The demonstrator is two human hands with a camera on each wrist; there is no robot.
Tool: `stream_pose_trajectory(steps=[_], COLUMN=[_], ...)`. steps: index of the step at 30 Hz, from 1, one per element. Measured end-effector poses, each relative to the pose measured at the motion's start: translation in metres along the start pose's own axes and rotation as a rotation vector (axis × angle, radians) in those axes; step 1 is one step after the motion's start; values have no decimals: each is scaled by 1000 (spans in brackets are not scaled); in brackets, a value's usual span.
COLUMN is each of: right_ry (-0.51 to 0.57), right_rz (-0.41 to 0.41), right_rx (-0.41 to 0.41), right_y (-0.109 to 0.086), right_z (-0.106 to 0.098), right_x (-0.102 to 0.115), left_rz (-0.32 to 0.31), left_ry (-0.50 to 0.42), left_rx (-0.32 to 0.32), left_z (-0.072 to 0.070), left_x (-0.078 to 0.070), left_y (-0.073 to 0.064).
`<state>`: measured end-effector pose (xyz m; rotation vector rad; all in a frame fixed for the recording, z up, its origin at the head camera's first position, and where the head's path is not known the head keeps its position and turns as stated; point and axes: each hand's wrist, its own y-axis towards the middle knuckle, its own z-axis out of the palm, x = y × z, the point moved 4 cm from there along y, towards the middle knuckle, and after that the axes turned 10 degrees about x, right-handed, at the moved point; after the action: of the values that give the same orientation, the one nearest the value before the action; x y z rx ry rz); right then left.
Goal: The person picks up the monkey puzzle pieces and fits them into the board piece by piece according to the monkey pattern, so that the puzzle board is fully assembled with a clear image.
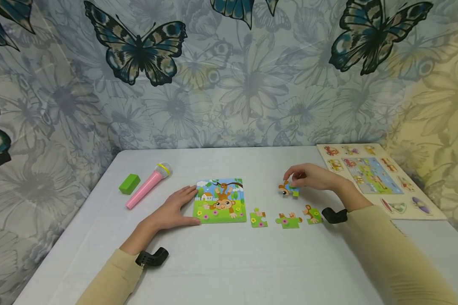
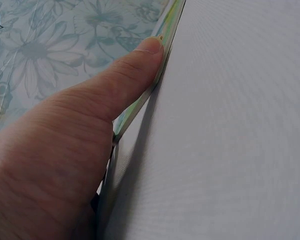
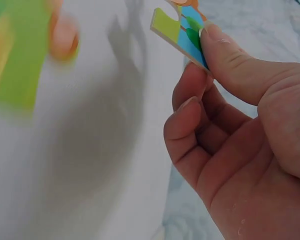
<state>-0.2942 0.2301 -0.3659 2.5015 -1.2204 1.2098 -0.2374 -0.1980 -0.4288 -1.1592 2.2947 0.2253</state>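
A square monkey puzzle (image 1: 217, 214) lies on the white table, with a monkey hanging from a branch. My left hand (image 1: 175, 209) rests at its left side, fingers near the upper corner and thumb at the lower one. In the left wrist view the thumb (image 2: 135, 70) lies along the puzzle's edge. My right hand (image 1: 311, 176) pinches a puzzle piece (image 3: 192, 35) between thumb and fingers, over the table right of the puzzle. Three loose pieces lie below it: a flowered piece (image 1: 258, 220), a wide green piece (image 1: 289, 222) and a piece with a monkey part (image 1: 313, 214).
A pink toy microphone (image 1: 146, 189) and a green block (image 1: 129, 184) lie on the left of the table. At the back right is a large picture board (image 1: 370, 201) with animal and fruit pictures. A butterfly-patterned cloth (image 1: 252, 114) hangs behind the table.
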Motion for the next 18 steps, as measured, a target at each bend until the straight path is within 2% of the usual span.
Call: stream_pose_trajectory(steps=[9,14,18], right_ry=[46,63,55], right_rz=[-79,-136,-152], right_rx=[72,90,95], right_y=[50,71,83], right_z=[29,43,53], right_x=[31,51,63], left_rz=[-10,-6,-2], left_ry=[-2,-7,0], left_rx=[2,-1,4], left_z=[0,-1,-1], left_x=[1,1,1], left_y=[-2,-2,0])
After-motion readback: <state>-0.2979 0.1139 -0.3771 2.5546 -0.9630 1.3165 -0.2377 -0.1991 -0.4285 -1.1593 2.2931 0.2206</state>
